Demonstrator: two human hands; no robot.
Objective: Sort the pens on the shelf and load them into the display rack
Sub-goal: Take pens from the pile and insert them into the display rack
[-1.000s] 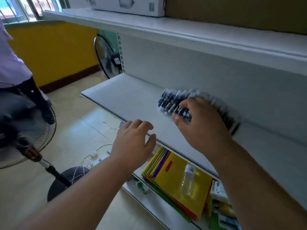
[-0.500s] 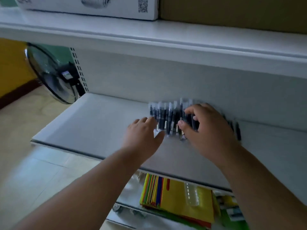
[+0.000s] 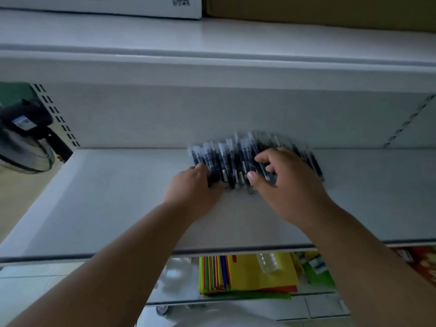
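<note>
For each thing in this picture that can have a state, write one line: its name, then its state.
pens: lying in a row on the shelf, against the back wall
left hand: fingertips at the row's left end; grip unclear from blur
right hand: fingers curled over the pens
shelf: bare apart from the pens
folders: stacked flat on the lower shelf
fan: blurred; cannot tell if running

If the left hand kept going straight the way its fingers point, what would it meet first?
The left hand already touches the near ends of the pens; pushed farther, probably the shelf's back wall.
</note>
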